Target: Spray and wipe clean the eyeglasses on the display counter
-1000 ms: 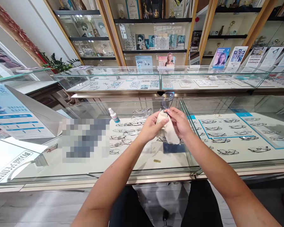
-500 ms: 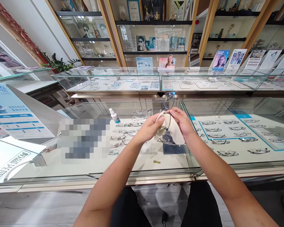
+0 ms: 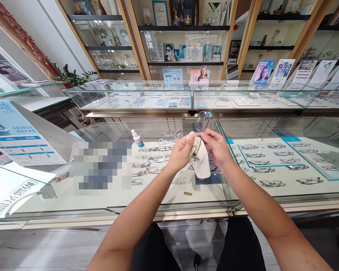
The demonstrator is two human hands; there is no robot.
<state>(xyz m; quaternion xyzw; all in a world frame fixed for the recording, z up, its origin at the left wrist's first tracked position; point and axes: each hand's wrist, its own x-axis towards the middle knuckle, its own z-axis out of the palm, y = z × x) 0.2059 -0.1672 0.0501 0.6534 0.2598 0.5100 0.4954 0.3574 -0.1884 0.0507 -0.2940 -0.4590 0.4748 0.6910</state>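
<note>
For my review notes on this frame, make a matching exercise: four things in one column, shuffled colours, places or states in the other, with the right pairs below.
Things:
1. cloth
2. held glasses
3. spray bottle
4. plant

Descriptions:
A. white and blue, left of both hands, touched by neither
B. green and leafy, toward the picture's upper left
C. cream, in the left hand, hanging down
D. in the right hand's grip, one lens above it

Pairs: 1-C, 2-D, 3-A, 4-B

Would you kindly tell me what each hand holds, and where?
The left hand pinches a cloth by its upper part; the right hand holds glasses near their middle.
</note>
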